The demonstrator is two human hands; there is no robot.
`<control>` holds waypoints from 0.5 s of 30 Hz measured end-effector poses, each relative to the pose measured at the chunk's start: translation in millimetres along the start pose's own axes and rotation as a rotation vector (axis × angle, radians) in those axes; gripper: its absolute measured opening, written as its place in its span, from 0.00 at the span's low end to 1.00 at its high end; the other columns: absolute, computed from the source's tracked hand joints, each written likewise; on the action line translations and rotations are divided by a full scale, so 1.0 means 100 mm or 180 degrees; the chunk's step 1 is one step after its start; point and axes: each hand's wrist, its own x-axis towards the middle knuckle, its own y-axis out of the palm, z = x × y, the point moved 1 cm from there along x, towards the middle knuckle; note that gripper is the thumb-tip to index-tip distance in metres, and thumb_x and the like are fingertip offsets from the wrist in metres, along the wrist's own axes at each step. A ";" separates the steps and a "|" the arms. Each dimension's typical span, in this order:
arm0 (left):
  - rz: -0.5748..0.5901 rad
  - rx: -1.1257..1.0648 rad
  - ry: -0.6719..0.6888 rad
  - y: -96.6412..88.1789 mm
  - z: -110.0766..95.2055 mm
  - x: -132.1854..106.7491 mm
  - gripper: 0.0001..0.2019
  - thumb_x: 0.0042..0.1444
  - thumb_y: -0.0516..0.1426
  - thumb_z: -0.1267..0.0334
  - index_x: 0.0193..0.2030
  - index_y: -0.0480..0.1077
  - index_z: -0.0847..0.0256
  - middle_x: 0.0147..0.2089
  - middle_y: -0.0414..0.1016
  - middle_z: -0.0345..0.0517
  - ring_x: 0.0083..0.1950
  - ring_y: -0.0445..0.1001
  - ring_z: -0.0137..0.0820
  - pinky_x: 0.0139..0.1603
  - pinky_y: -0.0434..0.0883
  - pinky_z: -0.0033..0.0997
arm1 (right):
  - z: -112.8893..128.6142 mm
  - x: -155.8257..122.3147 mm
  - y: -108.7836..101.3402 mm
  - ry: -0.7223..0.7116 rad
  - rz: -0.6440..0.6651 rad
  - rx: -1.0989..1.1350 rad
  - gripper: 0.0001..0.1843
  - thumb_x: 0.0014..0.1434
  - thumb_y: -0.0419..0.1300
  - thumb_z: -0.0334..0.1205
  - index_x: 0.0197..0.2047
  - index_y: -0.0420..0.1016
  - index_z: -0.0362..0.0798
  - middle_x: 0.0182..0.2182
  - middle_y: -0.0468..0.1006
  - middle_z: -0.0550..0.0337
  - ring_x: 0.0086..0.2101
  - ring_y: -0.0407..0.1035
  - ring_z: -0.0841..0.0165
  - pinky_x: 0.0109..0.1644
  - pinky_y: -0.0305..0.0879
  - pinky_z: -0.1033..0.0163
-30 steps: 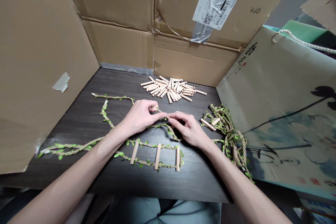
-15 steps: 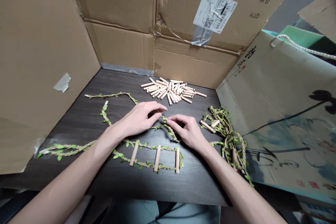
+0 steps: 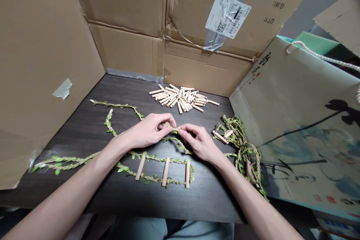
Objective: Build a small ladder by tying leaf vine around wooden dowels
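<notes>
My left hand [image 3: 149, 133] and my right hand [image 3: 198, 142] meet at the middle of a dark table [image 3: 98, 127], fingertips pinched together on a green leafy vine cord [image 3: 174, 142]. A small wooden peg seems held in the left fingers, mostly hidden. In front of the hands lies a short ladder of three wooden pegs [image 3: 164, 167] strung between two vine cords. The cord trails left along the table [image 3: 64, 160] and loops toward the back [image 3: 115, 105].
A pile of several loose wooden pegs [image 3: 182, 99] lies at the back. A tangle of vine cord with pegs [image 3: 239, 138] sits at the right. Cardboard walls [image 3: 42, 63] stand left and behind; a printed paper bag [image 3: 303, 120] stands right.
The left fingers, spread half a second ago, have closed into a pinch at the cord again. The loose cord at the back left has shifted slightly. The view has tilted a little.
</notes>
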 end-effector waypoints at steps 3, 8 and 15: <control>0.0003 -0.0097 -0.0025 -0.01 0.01 0.01 0.13 0.65 0.56 0.53 0.41 0.74 0.61 0.23 0.60 0.33 0.25 0.54 0.26 0.26 0.52 0.26 | -0.01 0.00 0.00 0.0018 0.0023 0.0085 0.19 0.71 0.58 0.51 0.46 0.83 0.45 0.31 0.74 0.62 0.29 0.59 0.71 0.33 0.53 0.66; -0.0070 -0.0220 -0.0015 0.03 0.05 0.03 0.14 0.65 0.57 0.52 0.39 0.74 0.62 0.23 0.59 0.33 0.25 0.55 0.25 0.27 0.53 0.24 | -0.02 0.00 0.00 0.0011 0.0069 0.0147 0.20 0.72 0.57 0.51 0.48 0.83 0.45 0.32 0.75 0.62 0.29 0.57 0.72 0.31 0.51 0.66; -0.0326 -0.0435 -0.0078 0.12 0.04 0.04 0.15 0.63 0.59 0.52 0.38 0.75 0.64 0.22 0.53 0.31 0.25 0.50 0.23 0.27 0.51 0.24 | -0.02 0.01 0.00 -0.0054 0.0059 0.0088 0.21 0.73 0.55 0.52 0.50 0.83 0.46 0.34 0.77 0.61 0.29 0.58 0.72 0.33 0.53 0.65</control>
